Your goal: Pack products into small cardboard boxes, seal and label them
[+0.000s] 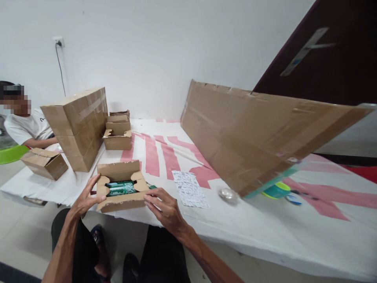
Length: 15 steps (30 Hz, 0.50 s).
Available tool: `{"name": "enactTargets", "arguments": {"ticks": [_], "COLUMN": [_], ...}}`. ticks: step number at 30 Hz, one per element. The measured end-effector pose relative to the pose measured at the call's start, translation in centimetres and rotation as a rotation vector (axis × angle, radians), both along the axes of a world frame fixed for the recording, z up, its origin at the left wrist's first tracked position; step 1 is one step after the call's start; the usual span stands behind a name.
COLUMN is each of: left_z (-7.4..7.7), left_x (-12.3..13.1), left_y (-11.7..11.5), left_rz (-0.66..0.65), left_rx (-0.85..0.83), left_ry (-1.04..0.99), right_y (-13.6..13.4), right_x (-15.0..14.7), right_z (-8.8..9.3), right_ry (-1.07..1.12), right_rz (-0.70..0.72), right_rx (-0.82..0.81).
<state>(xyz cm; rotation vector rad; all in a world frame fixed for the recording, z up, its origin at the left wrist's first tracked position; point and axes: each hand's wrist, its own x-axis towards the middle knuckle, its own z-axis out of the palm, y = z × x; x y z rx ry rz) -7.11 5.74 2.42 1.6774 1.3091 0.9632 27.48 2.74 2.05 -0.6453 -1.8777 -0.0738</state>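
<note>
A small open cardboard box [122,202] sits on the white sheet's near edge, with a green printed item [120,188] lying inside it. My left hand [85,198] rests against the box's left side, fingers stretched along the flap. At the box's right front corner, my right hand [165,208] touches the cardboard with fingers apart and curved. Neither hand is wrapped around anything.
A sheet of printed labels [190,188] lies right of the box. A large flat carton [250,133] leans at right, with a green tape roll [277,190] under its edge. Stacked cartons [78,125], small boxes [118,135] and another person [26,125] are at left.
</note>
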Motion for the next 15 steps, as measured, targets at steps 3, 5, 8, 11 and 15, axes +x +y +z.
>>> {"name": "enactTargets", "arguments": {"ticks": [3,5,8,11,15], "left_z": [0.2,0.3,0.3,0.1,-0.2], "left_x": [0.6,1.1,1.7,1.8,1.5], "left_y": [0.1,0.2,0.4,0.5,0.6], "left_rz": [0.048,0.083,0.123,0.134,0.119], "left_rx": [-0.012,-0.010,0.005,0.025,0.043], "left_ry": [-0.007,-0.010,-0.010,-0.002,0.037], "right_y": [-0.1,0.0,0.2,0.3,0.1], "right_x": [-0.1,-0.4,-0.8,-1.0,-1.0], "right_z": [0.2,0.3,0.0,-0.7,-1.9], "right_ry": [0.028,0.042,0.049,0.043,0.056], "right_rz": [-0.075,-0.102,-0.121,-0.153,-0.172], "right_rx": [0.045,0.070,0.107,0.121,0.105]}}
